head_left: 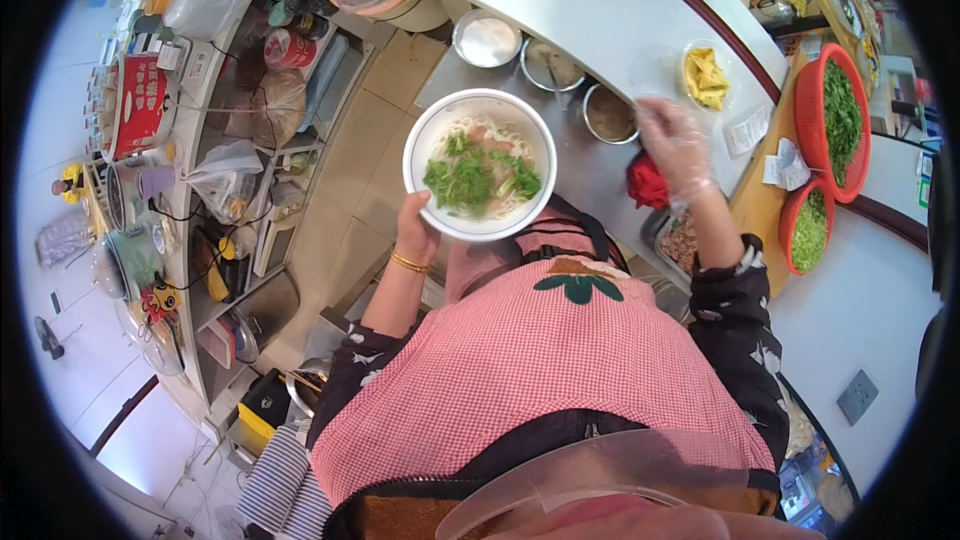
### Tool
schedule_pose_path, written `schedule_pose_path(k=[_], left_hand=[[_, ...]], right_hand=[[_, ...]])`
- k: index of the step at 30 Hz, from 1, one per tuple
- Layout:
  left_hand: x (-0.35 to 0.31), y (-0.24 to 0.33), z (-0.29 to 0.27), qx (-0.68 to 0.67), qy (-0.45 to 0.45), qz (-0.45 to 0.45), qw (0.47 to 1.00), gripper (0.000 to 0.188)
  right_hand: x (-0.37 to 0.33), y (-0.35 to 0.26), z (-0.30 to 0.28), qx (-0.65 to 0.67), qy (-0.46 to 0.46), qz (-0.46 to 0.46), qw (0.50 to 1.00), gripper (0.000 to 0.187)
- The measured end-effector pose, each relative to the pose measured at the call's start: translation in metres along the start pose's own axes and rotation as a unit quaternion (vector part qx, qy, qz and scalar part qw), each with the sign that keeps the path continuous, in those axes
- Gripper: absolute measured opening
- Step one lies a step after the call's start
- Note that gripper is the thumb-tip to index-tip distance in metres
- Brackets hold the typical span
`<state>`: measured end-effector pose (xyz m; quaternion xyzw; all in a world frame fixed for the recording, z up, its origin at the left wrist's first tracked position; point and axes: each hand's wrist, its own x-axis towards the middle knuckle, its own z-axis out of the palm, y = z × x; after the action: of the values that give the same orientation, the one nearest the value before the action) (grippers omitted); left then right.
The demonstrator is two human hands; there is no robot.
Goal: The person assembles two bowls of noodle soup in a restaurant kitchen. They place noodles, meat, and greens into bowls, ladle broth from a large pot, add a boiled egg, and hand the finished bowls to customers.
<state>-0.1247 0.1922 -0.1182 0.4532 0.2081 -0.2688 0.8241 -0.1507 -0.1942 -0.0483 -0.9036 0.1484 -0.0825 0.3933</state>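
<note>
My left hand (416, 232) grips the near left rim of a white bowl (412, 155), its thumb over the edge. In the bowl lie pale noodles (510, 143), slices of meat and chopped green herbs (465, 180). My right hand (677, 148), in a clear plastic glove, is raised to the right of the bowl, near a round metal pot (609, 114). Its fingers are bent and close together; whatever is between them cannot be made out. Just below that hand sits a bunched red thing (648, 181), and a metal tray of chopped meat (680, 240) lies near the wrist.
Two more metal pots, one with white contents (487, 38) and one beside it (552, 65), stand beyond the bowl. Yellow pieces fill a clear tub (706, 77) on the white counter. At right are red baskets of greens (840, 120). Cluttered shelves (215, 90) line the left.
</note>
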Motion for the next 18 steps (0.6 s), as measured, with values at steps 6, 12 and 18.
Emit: schedule_pose_path(k=[6,12,18], left_hand=[[0.019,0.021,-0.058,0.009,-0.002,0.030,0.999,0.072],[0.045,0.034,-0.059,-0.016,-0.027,-0.010,0.999,0.072],[0.069,0.047,-0.049,-0.005,-0.046,-0.009,0.999,0.068]], right_hand=[[0.042,-0.019,0.069,-0.102,-0.090,0.061,0.989,0.029],[0.071,-0.011,0.140,-0.072,-0.102,0.194,0.973,0.038],[0.065,0.007,0.142,-0.208,-0.093,0.106,0.968,0.031]])
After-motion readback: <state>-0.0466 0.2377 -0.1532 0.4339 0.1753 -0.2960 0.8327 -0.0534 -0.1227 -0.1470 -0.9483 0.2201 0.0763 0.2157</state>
